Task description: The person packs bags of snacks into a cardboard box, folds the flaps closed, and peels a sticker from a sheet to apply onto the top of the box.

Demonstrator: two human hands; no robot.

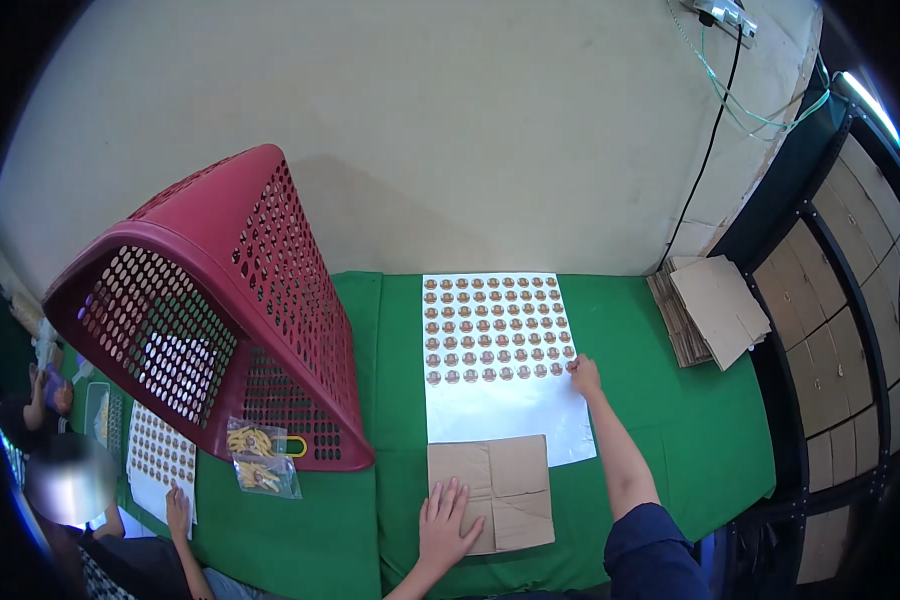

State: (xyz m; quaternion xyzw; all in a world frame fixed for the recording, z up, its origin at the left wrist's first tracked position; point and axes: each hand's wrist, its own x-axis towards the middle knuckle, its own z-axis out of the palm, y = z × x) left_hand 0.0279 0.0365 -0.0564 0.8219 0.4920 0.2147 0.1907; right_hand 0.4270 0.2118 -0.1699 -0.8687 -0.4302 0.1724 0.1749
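A white sheet (505,410) with rows of round brown stickers lies on the green cloth in the middle. Over its lower edge rests a flat brown cardboard piece (520,490). My left hand (448,528) lies on the left part of the cardboard, fingers spread. At the sheet's right edge, beside the lowest sticker row, my right hand (585,377) has its fingers pressed together; whatever is between them is too small to make out.
A red perforated basket (310,300) stands tilted at the left, with plastic bags (260,460) of yellowish pieces at its opening. Stacked cardboard (720,310) lies at the right. At far left, a co-worker's hand (177,510) touches another sticker sheet (160,450).
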